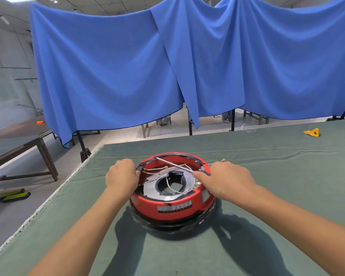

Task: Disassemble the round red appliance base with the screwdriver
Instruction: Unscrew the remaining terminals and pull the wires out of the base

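1. Head view puts the round red appliance base (172, 198) low in the centre of the frame, sitting on the green-covered table (267, 176). Its open top shows a grey metal ring around a dark central hole, with thin pale wires (173, 189) looping across.
2. Its black lower edge is glossy and hard to read; the label on the front wall is too blurred to make out.
3. The screwdriver (173, 164) lies slanted over the far half of the opening, its metal shaft running from the upper left rim down to the right hand (225, 181). That hand's fingers are closed around the handle, which is almost wholly hidden.
4. The left hand (122, 177) is curled at the base's left rim, fingers pinched closed on a small part there; what it is I cannot tell.
5. A yellow object (312, 132) lies on the table at the right edge, well apart.
6. Blue cloth (167, 66) hangs across the upper frame, hiding most of the room; another table (18, 140) is cut off at the left.
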Demonstrator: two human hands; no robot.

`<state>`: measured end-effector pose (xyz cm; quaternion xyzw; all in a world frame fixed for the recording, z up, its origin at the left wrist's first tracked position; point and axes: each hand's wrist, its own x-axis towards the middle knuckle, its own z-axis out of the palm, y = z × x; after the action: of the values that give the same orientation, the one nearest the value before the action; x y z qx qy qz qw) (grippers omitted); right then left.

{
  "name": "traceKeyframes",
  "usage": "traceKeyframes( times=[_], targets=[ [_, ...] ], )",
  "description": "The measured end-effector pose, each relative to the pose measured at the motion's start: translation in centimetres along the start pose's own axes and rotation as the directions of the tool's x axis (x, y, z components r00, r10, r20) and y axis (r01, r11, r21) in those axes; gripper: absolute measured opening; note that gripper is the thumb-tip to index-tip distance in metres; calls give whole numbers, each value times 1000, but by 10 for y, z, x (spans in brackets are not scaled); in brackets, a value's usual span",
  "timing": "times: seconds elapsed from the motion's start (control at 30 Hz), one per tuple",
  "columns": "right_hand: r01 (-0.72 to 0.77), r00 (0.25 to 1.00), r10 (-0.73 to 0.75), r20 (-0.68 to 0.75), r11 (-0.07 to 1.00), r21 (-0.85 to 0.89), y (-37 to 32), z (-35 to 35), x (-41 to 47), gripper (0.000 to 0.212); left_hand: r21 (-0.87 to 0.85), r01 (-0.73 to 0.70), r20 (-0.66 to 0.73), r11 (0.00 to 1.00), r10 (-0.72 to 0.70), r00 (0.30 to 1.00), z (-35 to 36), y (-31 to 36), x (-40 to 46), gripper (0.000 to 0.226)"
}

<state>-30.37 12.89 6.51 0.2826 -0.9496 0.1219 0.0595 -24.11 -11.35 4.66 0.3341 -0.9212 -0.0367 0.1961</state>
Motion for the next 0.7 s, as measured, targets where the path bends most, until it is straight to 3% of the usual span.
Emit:
traceKeyframes(
  times=[0.1,0.3,0.4,0.5,0.7],
  targets=[
    [67,992,-81,-92,986,-150,-1,1,-2,52,-159,67,76,985,-56,996,6,5,-8,28],
    [117,987,-133,-85,978,-172,-12,1,-8,48,-380,282,134,881,-249,959,28,-5,-10,33],
    [129,987,-143,-71,976,-177,-19,1,-10,49,-510,303,130,805,-276,952,36,-5,-12,24],
    [128,989,-140,-49,974,-188,-25,1,-11,54,-683,300,123,666,-300,946,40,-3,-13,21],
    [107,992,-115,-46,981,-162,-32,-2,-16,54,-794,249,66,555,-329,942,42,5,-18,20]
  ],
)
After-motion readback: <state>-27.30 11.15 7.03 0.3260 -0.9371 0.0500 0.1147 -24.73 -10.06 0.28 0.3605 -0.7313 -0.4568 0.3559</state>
